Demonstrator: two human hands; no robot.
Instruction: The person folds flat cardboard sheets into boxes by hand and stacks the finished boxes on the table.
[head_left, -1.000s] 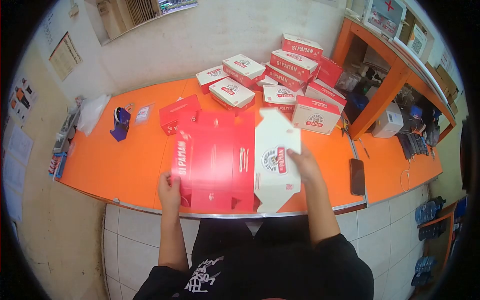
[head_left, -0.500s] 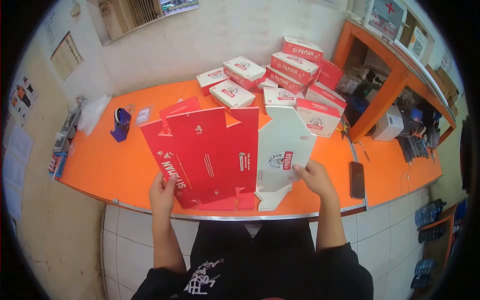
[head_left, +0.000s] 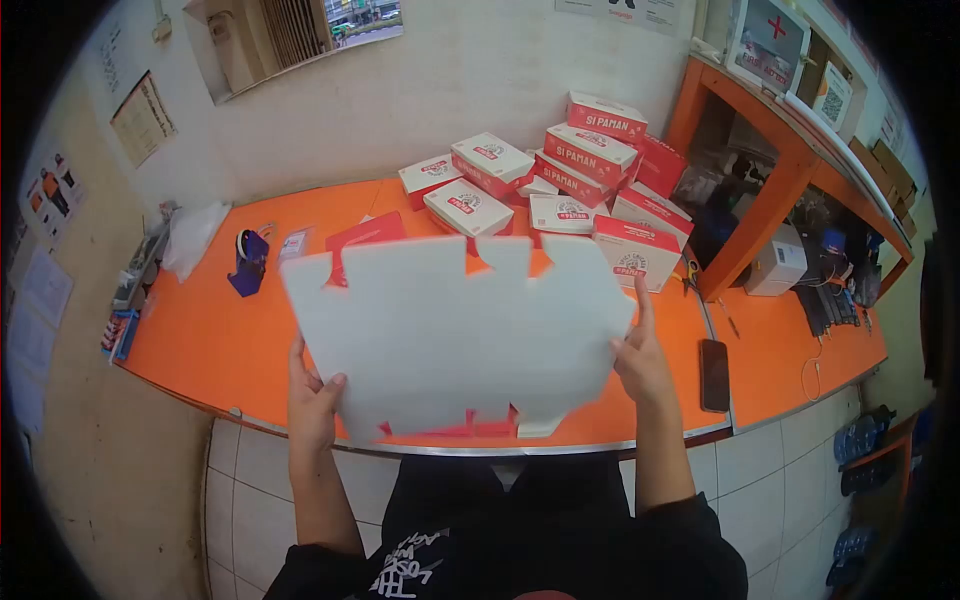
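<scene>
A flat die-cut cardboard sheet (head_left: 460,330) with its plain white side showing is held up over the front of the orange table (head_left: 190,340). My left hand (head_left: 314,405) grips its left edge, thumb in front. At its right edge my right hand (head_left: 644,360) pinches it between thumb and fingers, the index finger pointing up. Red cardboard shows below the sheet's lower edge, and another red piece (head_left: 370,232) lies behind it.
Folded red and white boxes (head_left: 592,150) are piled at the back. A blue tape dispenser (head_left: 247,264) stands at the left. On the right are a black phone (head_left: 714,375), scissors (head_left: 690,275) and an orange wooden shelf (head_left: 765,225).
The printed red and white side of the sheet was showing before; now its blank white side faces me. My hands remain at its two edges, and my view has tilted slightly upward.
</scene>
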